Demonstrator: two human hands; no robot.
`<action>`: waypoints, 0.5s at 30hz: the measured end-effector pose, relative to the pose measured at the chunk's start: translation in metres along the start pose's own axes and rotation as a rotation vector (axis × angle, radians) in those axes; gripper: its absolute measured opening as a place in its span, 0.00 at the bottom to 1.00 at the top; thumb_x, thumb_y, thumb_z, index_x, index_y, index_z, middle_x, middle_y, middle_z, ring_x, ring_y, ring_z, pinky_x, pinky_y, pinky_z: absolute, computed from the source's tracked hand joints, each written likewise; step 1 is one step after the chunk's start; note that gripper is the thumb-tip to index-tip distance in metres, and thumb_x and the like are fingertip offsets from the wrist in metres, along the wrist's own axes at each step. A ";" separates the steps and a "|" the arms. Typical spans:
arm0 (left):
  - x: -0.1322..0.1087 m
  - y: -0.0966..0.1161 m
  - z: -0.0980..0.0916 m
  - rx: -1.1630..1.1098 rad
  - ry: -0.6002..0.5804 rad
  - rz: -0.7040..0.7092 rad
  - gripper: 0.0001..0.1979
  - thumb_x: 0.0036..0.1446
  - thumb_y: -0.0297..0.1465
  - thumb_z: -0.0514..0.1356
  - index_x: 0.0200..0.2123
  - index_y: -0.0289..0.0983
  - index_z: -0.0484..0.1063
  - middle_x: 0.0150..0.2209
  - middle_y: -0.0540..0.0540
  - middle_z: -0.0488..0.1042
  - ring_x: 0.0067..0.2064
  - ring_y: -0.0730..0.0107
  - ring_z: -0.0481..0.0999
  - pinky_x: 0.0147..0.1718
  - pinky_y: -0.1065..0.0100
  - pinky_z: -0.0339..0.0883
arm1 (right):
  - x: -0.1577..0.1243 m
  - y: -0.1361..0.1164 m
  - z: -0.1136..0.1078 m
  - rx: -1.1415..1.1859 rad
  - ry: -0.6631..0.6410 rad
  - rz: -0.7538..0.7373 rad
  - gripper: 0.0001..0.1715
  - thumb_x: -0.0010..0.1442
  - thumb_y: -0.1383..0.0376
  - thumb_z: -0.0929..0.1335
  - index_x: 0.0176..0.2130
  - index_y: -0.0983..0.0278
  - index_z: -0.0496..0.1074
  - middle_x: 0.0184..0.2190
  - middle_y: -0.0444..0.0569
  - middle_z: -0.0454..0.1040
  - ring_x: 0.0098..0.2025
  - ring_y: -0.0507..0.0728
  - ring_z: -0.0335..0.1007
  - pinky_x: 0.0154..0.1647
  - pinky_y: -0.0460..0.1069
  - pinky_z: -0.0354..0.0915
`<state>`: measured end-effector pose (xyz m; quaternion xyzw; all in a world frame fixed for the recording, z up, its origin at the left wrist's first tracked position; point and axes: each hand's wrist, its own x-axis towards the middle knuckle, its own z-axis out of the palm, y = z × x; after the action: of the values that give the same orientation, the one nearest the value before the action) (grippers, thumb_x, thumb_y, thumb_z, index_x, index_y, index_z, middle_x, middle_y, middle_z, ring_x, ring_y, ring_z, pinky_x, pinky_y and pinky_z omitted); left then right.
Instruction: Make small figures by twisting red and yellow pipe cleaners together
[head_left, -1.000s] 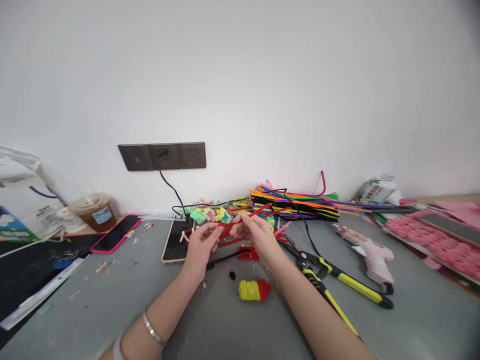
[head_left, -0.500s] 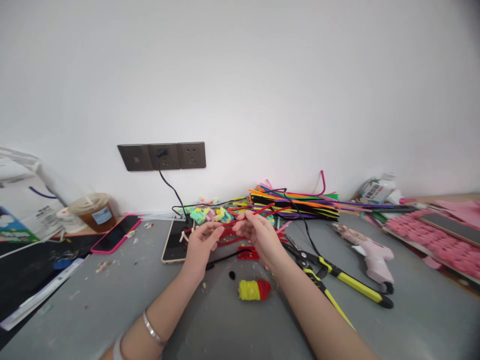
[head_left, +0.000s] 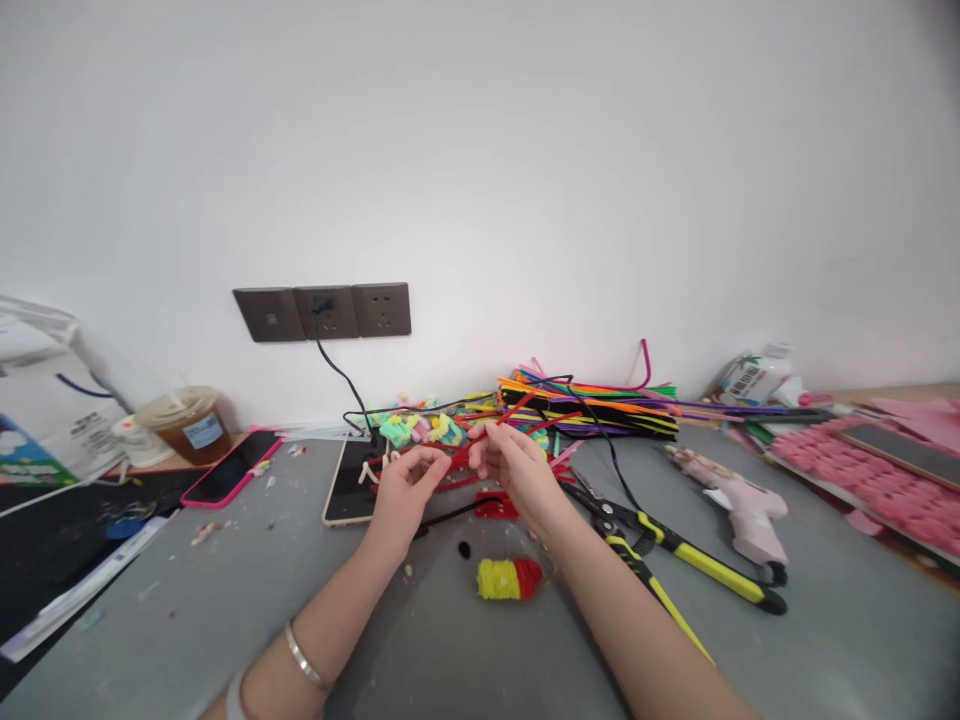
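Both my hands are raised over the grey table (head_left: 225,600) and pinch the same red pipe cleaner (head_left: 459,457). My left hand (head_left: 403,492) grips its left part with closed fingers. My right hand (head_left: 512,468) grips the right part, where red ends stick up toward the pile of coloured pipe cleaners (head_left: 592,405). More red pieces (head_left: 495,507) lie under my hands. A small yellow and red wound piece (head_left: 509,579) lies on the table just in front of my right wrist.
Yellow-handled pliers (head_left: 675,560) and a pink glue gun (head_left: 739,510) lie to the right, a pink tray (head_left: 862,480) beyond. A phone (head_left: 347,482) sits left of my hands, a pink-cased phone (head_left: 231,467) and a drink cup (head_left: 187,420) further left. A black cable runs from the wall sockets (head_left: 322,312).
My hands have drawn slightly closer together on the red pipe cleaner, and its free ends now point more upward. Everything on the table stays put.
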<state>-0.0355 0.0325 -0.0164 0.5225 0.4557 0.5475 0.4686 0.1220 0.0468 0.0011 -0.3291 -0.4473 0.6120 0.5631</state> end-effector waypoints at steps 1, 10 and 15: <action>0.000 0.000 0.000 0.054 -0.027 0.040 0.16 0.49 0.44 0.65 0.25 0.36 0.74 0.20 0.54 0.63 0.22 0.77 0.56 0.22 0.72 0.49 | 0.000 -0.001 0.000 -0.008 0.002 -0.023 0.25 0.50 0.45 0.71 0.32 0.64 0.72 0.17 0.42 0.70 0.19 0.50 0.60 0.21 0.45 0.57; -0.014 0.006 0.009 0.460 -0.333 0.231 0.05 0.52 0.28 0.62 0.25 0.38 0.77 0.31 0.45 0.78 0.36 0.62 0.74 0.38 0.65 0.63 | -0.006 -0.004 0.004 -0.302 -0.217 -0.063 0.25 0.56 0.46 0.68 0.28 0.65 0.72 0.14 0.35 0.53 0.16 0.46 0.44 0.18 0.44 0.43; -0.007 0.000 0.004 0.320 -0.163 0.164 0.06 0.50 0.33 0.64 0.25 0.37 0.77 0.27 0.47 0.77 0.30 0.66 0.71 0.32 0.68 0.62 | -0.004 -0.004 0.001 -0.100 -0.031 -0.109 0.21 0.56 0.47 0.69 0.30 0.63 0.70 0.15 0.38 0.63 0.17 0.48 0.55 0.20 0.44 0.54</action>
<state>-0.0310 0.0258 -0.0176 0.6683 0.4535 0.4601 0.3689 0.1230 0.0429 0.0046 -0.3227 -0.5032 0.5623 0.5714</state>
